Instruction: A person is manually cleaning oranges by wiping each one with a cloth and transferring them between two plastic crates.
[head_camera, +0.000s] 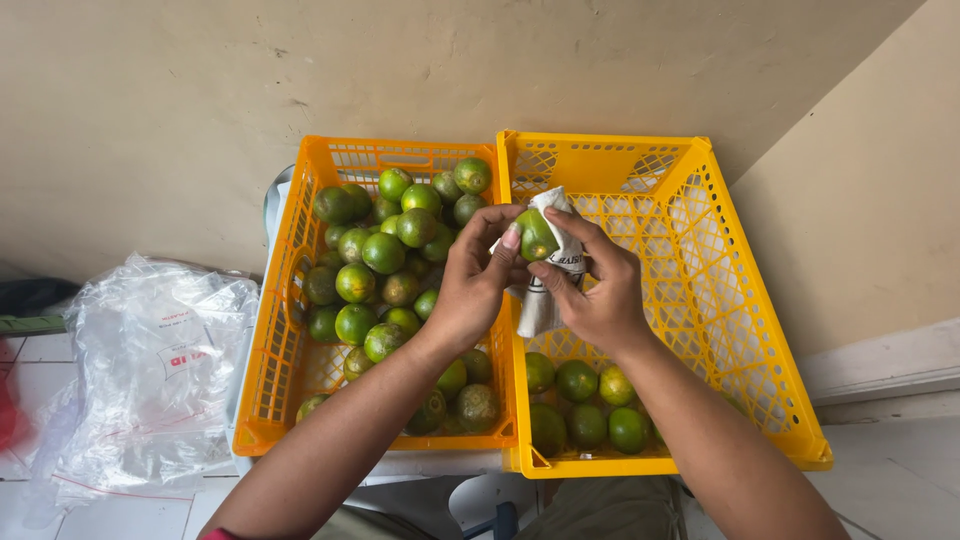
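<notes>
Both my hands are raised over the seam between two yellow plastic crates. My right hand (598, 288) holds a green citrus fruit (536, 235) wrapped in a white cloth (545, 290) that hangs below it. My left hand (476, 275) touches the fruit with its fingertips from the left. The left crate (268, 380) is piled with several green citrus fruits (380, 262). The right crate (740, 340) holds only several fruits (588, 400) at its near end.
A heap of clear plastic bags (150, 370) lies on the tiled floor to the left. Beige walls close in behind and to the right of the crates. A dark green object (30, 305) sits at the far left.
</notes>
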